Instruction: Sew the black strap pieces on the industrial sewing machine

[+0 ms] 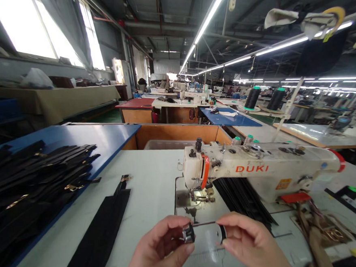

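In front of the sewing machine (229, 162), my left hand (162, 250) pinches a small shiny metal bobbin case (188, 233) between thumb and fingertips. My right hand (254, 242) grips a bobbin (219, 233) by its edge, its pale round face turned toward the case. A short gap separates the two parts, and a thin dark thread (204, 224) appears to span it. Both hands are above the light tabletop, just below the needle plate (197, 201) in the picture.
Black strap pieces (96, 232) lie on the table at left. More black pieces with gold hardware (74, 185) cover the blue board (117, 131). Black strips (243, 202) rest under the machine arm. Brown straps (314, 233) are at right. Thread cones (251, 98) stand behind.
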Motion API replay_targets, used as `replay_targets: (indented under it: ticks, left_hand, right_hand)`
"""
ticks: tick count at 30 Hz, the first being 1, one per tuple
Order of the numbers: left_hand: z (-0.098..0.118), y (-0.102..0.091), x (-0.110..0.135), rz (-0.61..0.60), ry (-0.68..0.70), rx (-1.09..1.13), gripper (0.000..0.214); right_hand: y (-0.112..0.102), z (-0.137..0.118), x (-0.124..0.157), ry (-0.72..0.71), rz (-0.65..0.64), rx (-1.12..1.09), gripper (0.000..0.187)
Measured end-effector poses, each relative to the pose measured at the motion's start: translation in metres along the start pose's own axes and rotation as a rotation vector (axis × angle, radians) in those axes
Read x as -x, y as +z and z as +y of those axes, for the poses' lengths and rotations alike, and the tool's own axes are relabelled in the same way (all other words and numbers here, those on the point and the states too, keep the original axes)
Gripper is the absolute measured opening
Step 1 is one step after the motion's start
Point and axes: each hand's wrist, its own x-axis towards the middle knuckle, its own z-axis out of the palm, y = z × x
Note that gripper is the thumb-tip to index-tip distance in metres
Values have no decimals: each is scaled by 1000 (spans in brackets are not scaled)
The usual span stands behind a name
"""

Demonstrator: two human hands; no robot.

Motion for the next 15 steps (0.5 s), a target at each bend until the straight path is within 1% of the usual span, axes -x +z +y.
replay_targets:
  ticks: [3, 6, 8, 10, 12, 15]
  left_hand:
    - [-8, 5, -2, -46, 30, -21, 28]
    - [-16, 12, -3, -113, 107, -80, 23]
    - [-19, 15, -2, -152, 171, -119, 22]
    - [-20, 16, -1, -177, 227, -160, 23]
    - [-21, 16, -1, -185, 268, -203, 24]
    - [-20, 15, -2, -233, 327, -250, 24]
  right_hand:
    - [4, -5, 0, 9, 25, 19, 30]
    - [7, -8, 2, -42, 75, 101, 27]
    - [8, -9, 3, -92, 86, 167, 23]
    - [7, -9, 4, -151, 65, 245, 22]
    - [6, -9, 3, -204, 17, 318, 24]
    - [4, -11, 0, -262, -34, 367, 23]
